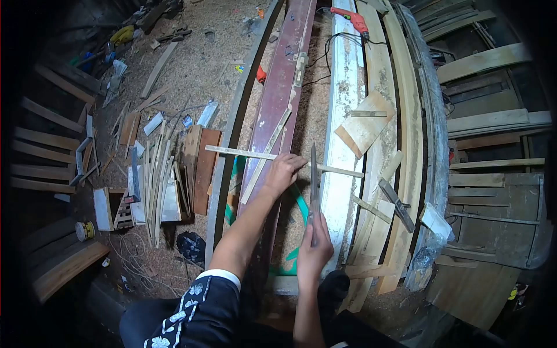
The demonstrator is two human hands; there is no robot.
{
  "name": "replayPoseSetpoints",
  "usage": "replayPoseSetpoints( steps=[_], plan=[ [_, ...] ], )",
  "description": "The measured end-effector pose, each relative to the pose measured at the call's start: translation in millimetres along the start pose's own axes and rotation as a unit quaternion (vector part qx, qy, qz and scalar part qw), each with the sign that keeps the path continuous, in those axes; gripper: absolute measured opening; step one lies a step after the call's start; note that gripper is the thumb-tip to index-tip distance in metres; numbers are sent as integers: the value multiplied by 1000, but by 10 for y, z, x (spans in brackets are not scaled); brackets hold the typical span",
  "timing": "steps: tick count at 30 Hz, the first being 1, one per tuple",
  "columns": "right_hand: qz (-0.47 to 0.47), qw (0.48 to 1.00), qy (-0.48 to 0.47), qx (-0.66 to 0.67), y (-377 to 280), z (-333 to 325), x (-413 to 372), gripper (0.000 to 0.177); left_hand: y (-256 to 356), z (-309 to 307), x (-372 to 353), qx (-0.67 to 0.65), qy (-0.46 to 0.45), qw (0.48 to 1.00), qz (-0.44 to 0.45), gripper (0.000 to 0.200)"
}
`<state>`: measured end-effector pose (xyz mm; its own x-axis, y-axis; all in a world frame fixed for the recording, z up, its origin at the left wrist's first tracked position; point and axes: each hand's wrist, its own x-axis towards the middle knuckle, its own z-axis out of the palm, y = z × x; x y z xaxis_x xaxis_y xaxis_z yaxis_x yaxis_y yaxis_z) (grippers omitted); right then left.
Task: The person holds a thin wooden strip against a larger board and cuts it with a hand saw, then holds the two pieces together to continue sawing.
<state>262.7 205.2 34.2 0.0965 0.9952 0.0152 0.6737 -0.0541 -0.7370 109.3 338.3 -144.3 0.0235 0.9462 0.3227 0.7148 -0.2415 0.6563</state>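
A thin wooden strip (241, 152) lies across the dark red plank (271, 116) and the white-painted plank (343, 116). My left hand (283, 174) is closed over the strip near its middle. Just to the right, a handsaw (314, 182), seen nearly edge-on, crosses the strip with its tip pointing away from me. Its lower end is in my right hand (316, 246), fingers wrapped around it. Another strip (272, 148) lies slantwise on the red plank, passing under the held one. A green frame (300, 203) shows below, between the planks.
On the right-hand boards lie a hand plane (397, 206), a flat wood piece (362, 127) and short offcuts. A red power drill (353, 22) with a black cord rests at the far end. Bundled strips (156, 180) stand at left on the shavings-covered floor (197, 69).
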Motion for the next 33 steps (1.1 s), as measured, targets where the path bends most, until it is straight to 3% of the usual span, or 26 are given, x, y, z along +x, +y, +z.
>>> replayPoseSetpoints(
  steps=[7, 12, 15, 17, 20, 23, 27, 28, 31, 33],
  plan=[
    [-66, 998, -10, -3, 166, 292, 455, 33, 22, -4, -4, -27, -2, 1000, -1, 52],
    [-10, 998, 32, 59, 344, 343, 238, 36, 42, 6, -143, -7, -86, 995, 53, 53],
    [-4, 999, 23, 22, 239, 419, 502, 35, 4, 93, -63, 2, -14, 997, 74, 57],
    [-28, 999, 29, 13, 262, 452, 532, 34, 24, 34, -34, 6, -14, 997, 78, 59],
    [-11, 999, 37, 29, 364, 367, 324, 33, 62, -38, -138, 8, -116, 989, 93, 63],
    [-8, 997, 50, 58, 415, 447, 450, 33, 168, -91, -86, 11, -80, 995, 50, 65],
    [-26, 998, 3, 50, 255, 422, 569, 34, -7, -112, -175, 15, -41, 997, 60, 63],
    [-22, 999, 6, 45, 314, 448, 505, 34, 8, -167, -196, 44, -77, 993, 74, 50],
    [-62, 998, 12, 26, 398, 541, 347, 34, 67, -202, -168, 30, -53, 996, 64, 34],
    [-60, 998, 6, 28, 449, 533, 331, 35, 71, -211, -117, 54, -82, 994, 56, 36]
  ],
)
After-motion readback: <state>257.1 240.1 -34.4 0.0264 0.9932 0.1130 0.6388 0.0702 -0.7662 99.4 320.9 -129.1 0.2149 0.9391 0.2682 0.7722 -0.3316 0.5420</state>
